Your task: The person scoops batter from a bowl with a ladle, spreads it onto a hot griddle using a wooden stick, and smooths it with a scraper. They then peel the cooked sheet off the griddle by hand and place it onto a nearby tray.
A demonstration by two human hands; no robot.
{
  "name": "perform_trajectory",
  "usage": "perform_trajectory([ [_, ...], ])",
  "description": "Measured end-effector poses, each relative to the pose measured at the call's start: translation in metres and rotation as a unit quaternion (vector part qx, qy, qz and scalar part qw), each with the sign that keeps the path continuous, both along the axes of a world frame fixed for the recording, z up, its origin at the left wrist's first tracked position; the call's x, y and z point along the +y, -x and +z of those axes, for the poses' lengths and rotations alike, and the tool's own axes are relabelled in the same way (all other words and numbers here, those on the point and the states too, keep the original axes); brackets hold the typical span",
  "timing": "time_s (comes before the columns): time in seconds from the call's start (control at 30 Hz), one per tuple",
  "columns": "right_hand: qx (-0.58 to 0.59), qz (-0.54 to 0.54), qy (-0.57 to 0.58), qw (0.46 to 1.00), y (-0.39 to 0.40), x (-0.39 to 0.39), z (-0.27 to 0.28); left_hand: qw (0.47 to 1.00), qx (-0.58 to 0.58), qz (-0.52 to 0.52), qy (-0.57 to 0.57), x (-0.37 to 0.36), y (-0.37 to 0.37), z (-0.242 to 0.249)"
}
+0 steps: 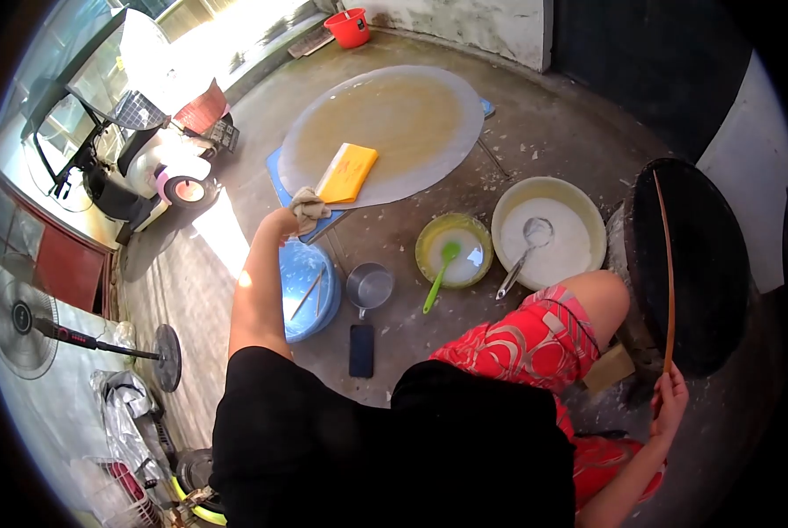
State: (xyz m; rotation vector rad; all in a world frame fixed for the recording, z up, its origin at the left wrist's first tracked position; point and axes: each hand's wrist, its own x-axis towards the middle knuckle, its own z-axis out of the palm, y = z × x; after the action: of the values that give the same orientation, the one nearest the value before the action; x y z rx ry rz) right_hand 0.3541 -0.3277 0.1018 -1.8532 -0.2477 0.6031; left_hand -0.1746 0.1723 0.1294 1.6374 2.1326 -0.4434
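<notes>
My left hand (281,223) reaches out to the near left edge of a low blue table (276,172), closed on a crumpled beige cloth (309,209). Just beyond the cloth, a yellow packet (348,173) lies on a large round pale sheet (451,158) with a tan middle, which covers most of the tabletop. Low at my right side, my right hand (670,400) grips the near end of a long thin wooden stick (669,282). The stick points away from me and overlaps a big round black pan (715,264) in this view.
A green ladle (449,255) rests in a yellowish bowl (422,248); a metal ladle (517,268) sits in a basin of white liquid (557,260). Nearby are a blue bucket (328,304), metal pot (370,286) and phone (361,352). A fan (24,321) and scooter (139,189) stand left.
</notes>
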Motion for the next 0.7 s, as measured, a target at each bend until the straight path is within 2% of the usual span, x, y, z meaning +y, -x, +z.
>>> perform_trajectory([
  [0.07, 0.002, 0.003, 0.002, 1.000, 0.001, 0.001, 0.000, 0.990, 0.108, -0.073, -0.056, 0.008, -0.005, 0.008],
  [0.1, -0.004, -0.001, 0.010, 1.000, 0.003, 0.002, 0.001, 0.990, 0.108, -0.072, -0.054, 0.010, -0.010, 0.009],
  [0.17, -0.012, -0.005, 0.017, 1.000, 0.002, 0.004, 0.002, 0.969, 0.085, -0.082, -0.215, 0.002, -0.038, 0.017],
  [0.23, 0.004, 0.019, 0.009, 1.000, -0.002, 0.002, -0.003, 0.927, -0.039, -0.168, -0.332, 0.006, -0.047, -0.008],
  [0.3, 0.008, 0.020, 0.012, 1.000, -0.002, 0.000, -0.007, 0.895, 0.048, -0.222, -0.384, -0.008, -0.071, -0.028],
  [0.33, 0.011, 0.024, 0.015, 1.000, -0.003, 0.000, -0.007, 0.894, 0.043, -0.224, -0.387, -0.010, -0.085, -0.029],
  [0.4, 0.013, 0.012, 0.019, 1.000, 0.001, 0.002, -0.001, 0.967, 0.083, -0.199, -0.138, -0.012, -0.109, -0.026],
  [0.43, 0.020, 0.004, 0.026, 0.999, 0.002, 0.004, 0.001, 0.966, 0.081, -0.202, -0.142, -0.011, -0.113, -0.034],
  [0.5, 0.018, 0.008, 0.014, 1.000, 0.000, 0.003, -0.003, 0.944, 0.038, -0.235, -0.231, -0.009, -0.117, -0.062],
  [0.7, 0.028, 0.027, 0.006, 0.999, 0.003, 0.004, -0.006, 0.938, 0.075, -0.230, -0.248, -0.020, -0.151, -0.077],
])
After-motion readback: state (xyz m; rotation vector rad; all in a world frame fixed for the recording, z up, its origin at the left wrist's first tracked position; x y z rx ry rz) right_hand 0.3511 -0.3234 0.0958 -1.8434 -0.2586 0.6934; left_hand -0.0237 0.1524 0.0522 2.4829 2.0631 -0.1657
